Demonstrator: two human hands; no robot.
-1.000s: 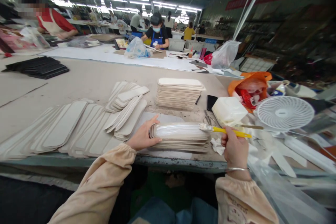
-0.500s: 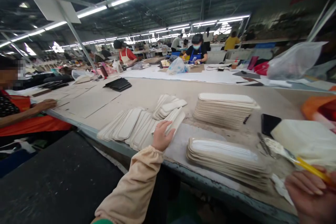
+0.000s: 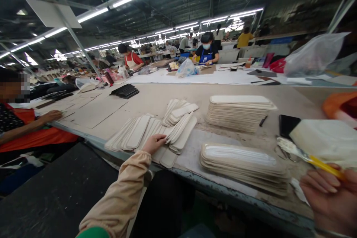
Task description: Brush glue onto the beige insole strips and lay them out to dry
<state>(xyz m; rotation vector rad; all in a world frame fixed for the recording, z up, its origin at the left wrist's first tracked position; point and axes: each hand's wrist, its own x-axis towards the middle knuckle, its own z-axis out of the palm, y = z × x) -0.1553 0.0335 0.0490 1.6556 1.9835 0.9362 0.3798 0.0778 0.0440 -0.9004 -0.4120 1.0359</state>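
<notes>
My left hand (image 3: 154,143), in a beige sleeve, has thumb and fingers pinched at the near end of a cream rounded strip (image 3: 178,128) in a fanned pile. More fanned strips (image 3: 138,132) lie to its left, overlapping one another. My right hand (image 3: 327,189) is closed around the yellow handle of a brush (image 3: 320,164), whose bristle end is coated in white. Between the hands lies a stack of strips (image 3: 242,167), its top one smeared with wet-looking white. Behind that stands a neater stack (image 3: 240,113).
A whitish translucent container (image 3: 325,143) stands at the right, with a black phone (image 3: 289,125) beside it. Black pieces (image 3: 124,91) lie farther back. A co-worker's arm (image 3: 41,119) rests at the left table edge. A dark board (image 3: 61,182) sits lower left.
My left hand has moved left and toward me, from over the fanned strips to their near end, and its fingers have closed. My right hand still holds the brush, slightly shifted.
</notes>
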